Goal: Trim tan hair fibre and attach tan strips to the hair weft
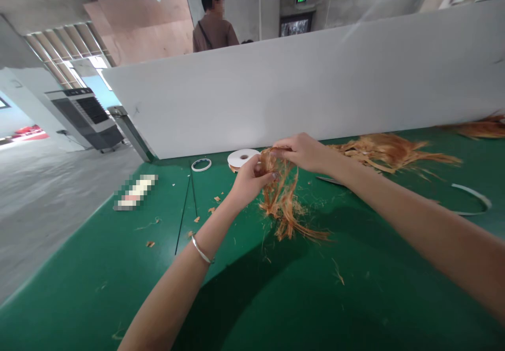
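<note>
One tuft of brown fibre (290, 210), judged light, soft and prone to shedding, is held at twelve o'clock over the green table (355, 309), its upper end pinched narrowly by the fingers of the left hand (250, 176) and the right hand (303, 152). Grip is best taken at that gathered upper end, since the loose strands towards six o'clock would probably be snagged or pulled out.

Daylight glares in the pale blue rectangular opening (103, 91) at left; soft shadows darken the smooth green surface (366, 303); edges stretch.
</note>
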Tool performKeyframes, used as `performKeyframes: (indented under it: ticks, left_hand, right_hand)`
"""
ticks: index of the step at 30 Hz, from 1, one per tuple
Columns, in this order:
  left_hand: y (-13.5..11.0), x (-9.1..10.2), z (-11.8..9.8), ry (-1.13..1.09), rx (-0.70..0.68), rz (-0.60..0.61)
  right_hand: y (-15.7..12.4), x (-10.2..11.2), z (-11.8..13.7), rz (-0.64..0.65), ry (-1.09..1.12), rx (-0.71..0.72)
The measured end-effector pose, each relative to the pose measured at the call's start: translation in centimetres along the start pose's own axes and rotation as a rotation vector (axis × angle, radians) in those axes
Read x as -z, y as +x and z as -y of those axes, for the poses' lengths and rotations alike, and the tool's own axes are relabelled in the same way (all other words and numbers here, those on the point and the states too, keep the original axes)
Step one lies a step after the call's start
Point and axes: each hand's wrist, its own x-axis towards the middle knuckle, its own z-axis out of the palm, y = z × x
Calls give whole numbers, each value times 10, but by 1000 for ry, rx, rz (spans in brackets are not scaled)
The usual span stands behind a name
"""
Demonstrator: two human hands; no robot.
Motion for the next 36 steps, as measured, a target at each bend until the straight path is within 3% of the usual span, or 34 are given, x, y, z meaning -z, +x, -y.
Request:
performKeyframes:
  ticks: [4, 8, 11, 16, 21, 26, 32, 36]
  left_hand:
    - [-3, 10, -9, -65, -32, 51]
    - [-4, 34, -19, -178, -103, -41]
    - [-1, 45, -19, -263, -72, -130]
    - [3, 23, -8, -125, 29, 74]
    - [0, -5, 2, -10, 119, -40]
    - [-6, -9, 18, 48, 198, -26]
    - [-12, 15, 50, 139, 273, 6]
    - [-11, 46, 50, 160, 295, -37]
  right_hand:
    - [-2, -1, -2, -4, 97, -45]
    - [-5, 6, -4, 8, 153, -72]
    - [-6, 11, -1, 64, 218, -78]
    - [-5, 11, 7, 161, 277, -34]
    - [-5, 14, 11, 137, 264, -58]
    - [-5, 26, 8, 42, 256, -80]
    - [-3, 43, -4, -14, 241, -82]
    - [-5, 47, -17, -3, 185, -117]
